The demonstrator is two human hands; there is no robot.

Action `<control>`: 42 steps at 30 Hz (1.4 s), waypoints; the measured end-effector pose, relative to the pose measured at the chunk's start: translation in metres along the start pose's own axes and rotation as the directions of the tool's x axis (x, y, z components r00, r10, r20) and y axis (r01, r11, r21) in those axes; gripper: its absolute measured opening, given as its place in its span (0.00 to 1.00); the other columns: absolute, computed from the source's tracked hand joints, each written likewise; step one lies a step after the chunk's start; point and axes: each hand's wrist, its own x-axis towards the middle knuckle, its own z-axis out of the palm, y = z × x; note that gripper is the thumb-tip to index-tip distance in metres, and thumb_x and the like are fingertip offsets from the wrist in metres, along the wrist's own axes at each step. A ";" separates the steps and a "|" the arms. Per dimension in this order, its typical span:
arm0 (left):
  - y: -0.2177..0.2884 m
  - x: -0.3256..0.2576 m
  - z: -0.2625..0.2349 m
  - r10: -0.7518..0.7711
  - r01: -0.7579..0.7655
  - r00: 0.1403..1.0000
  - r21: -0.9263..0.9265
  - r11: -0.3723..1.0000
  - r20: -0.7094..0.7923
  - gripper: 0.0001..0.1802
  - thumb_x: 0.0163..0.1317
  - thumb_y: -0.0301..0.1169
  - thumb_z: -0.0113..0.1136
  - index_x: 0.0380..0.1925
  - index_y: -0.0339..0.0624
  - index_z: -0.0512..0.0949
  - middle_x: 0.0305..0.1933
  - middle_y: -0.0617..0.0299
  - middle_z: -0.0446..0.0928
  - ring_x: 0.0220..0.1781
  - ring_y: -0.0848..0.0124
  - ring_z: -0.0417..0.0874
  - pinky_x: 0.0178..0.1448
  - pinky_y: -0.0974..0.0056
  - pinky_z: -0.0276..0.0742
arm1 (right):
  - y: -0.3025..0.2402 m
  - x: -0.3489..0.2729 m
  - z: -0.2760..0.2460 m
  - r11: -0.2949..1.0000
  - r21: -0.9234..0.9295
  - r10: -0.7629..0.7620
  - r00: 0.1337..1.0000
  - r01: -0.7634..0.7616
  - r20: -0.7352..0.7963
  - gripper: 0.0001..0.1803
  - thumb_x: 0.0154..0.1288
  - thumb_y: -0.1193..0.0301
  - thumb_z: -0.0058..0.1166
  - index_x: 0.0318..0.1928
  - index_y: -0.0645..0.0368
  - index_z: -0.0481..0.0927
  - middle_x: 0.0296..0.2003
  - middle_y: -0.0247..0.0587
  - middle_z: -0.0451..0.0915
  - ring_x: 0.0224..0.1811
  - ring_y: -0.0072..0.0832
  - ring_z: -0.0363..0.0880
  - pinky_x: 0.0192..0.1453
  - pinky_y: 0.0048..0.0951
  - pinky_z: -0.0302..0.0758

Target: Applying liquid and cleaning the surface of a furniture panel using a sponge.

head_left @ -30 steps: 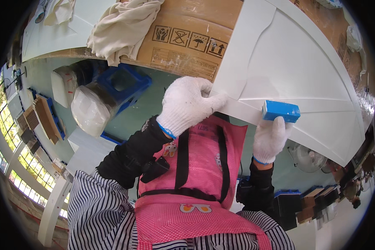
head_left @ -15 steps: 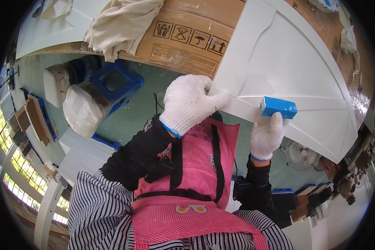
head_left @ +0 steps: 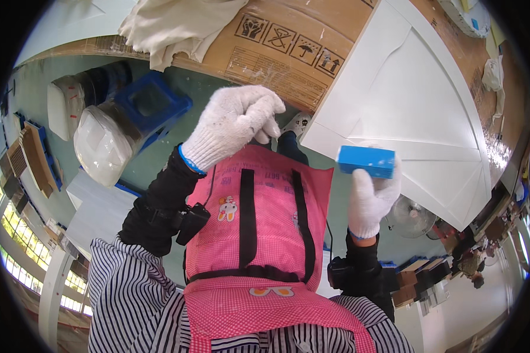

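My right hand (head_left: 372,203), in a white knit glove, grips a blue sanding block (head_left: 366,161), thumb on its near side. The block is held in front of the near edge of a white panel (head_left: 406,100) with raised trim and a curved outer edge; I cannot tell if they touch. My left hand (head_left: 232,123), also gloved, hangs in the air left of the panel's near corner. Its fingers are loosely bent, slightly apart, with nothing in them.
The panel lies on a brown cardboard box (head_left: 288,62), with a cream cloth (head_left: 179,29) to the left. Blue-framed stools (head_left: 150,103) stand on the green floor (head_left: 203,88). A fan (head_left: 409,216) is below the panel at right. A pink checked apron (head_left: 271,217) covers my front.
My left hand has let go of the panel's near corner and moved left. The right hand has drawn the sanding block left and slightly nearer, off the panel's trim.
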 end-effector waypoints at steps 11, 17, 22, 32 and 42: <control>0.037 0.057 -0.034 0.778 -0.600 0.594 0.531 0.598 -0.205 0.11 0.75 0.31 0.61 0.46 0.36 0.86 0.26 0.66 0.84 0.26 0.82 0.83 0.31 0.74 0.78 | -0.014 0.011 0.035 0.573 -0.464 -0.446 0.732 0.675 0.514 0.32 0.40 0.77 0.76 0.51 0.54 0.81 0.48 0.43 0.84 0.49 0.45 0.85 0.55 0.43 0.79; 0.033 0.075 -0.036 0.849 -0.635 0.488 0.586 0.503 -0.201 0.05 0.65 0.28 0.64 0.37 0.40 0.85 0.27 0.55 0.83 0.27 0.64 0.86 0.34 0.65 0.80 | -0.014 0.008 0.043 0.449 -0.517 -0.446 0.684 0.729 0.578 0.33 0.37 0.76 0.76 0.51 0.52 0.83 0.49 0.42 0.84 0.50 0.46 0.84 0.55 0.44 0.79; 0.032 0.075 -0.033 0.835 -0.638 0.503 0.555 0.533 -0.223 0.05 0.65 0.28 0.64 0.37 0.40 0.85 0.27 0.57 0.83 0.26 0.66 0.85 0.33 0.66 0.80 | -0.008 -0.003 0.037 0.467 -0.491 -0.401 0.671 0.735 0.624 0.32 0.38 0.75 0.76 0.50 0.51 0.84 0.50 0.42 0.83 0.50 0.46 0.84 0.55 0.45 0.80; 0.029 0.080 -0.034 0.879 -0.644 0.424 0.609 0.463 -0.218 0.04 0.64 0.27 0.65 0.37 0.40 0.86 0.27 0.57 0.83 0.24 0.67 0.85 0.32 0.66 0.79 | -0.006 0.001 0.032 0.428 -0.459 -0.424 0.621 0.779 0.659 0.31 0.39 0.74 0.72 0.51 0.53 0.84 0.51 0.42 0.82 0.50 0.46 0.84 0.54 0.46 0.80; 0.027 0.079 -0.031 0.879 -0.633 0.429 0.624 0.458 -0.210 0.05 0.64 0.27 0.66 0.39 0.39 0.86 0.27 0.56 0.84 0.25 0.69 0.85 0.32 0.67 0.80 | -0.013 0.011 0.030 0.345 -0.403 -0.394 0.520 0.848 0.758 0.27 0.45 0.69 0.69 0.51 0.51 0.84 0.51 0.39 0.82 0.51 0.40 0.83 0.54 0.44 0.82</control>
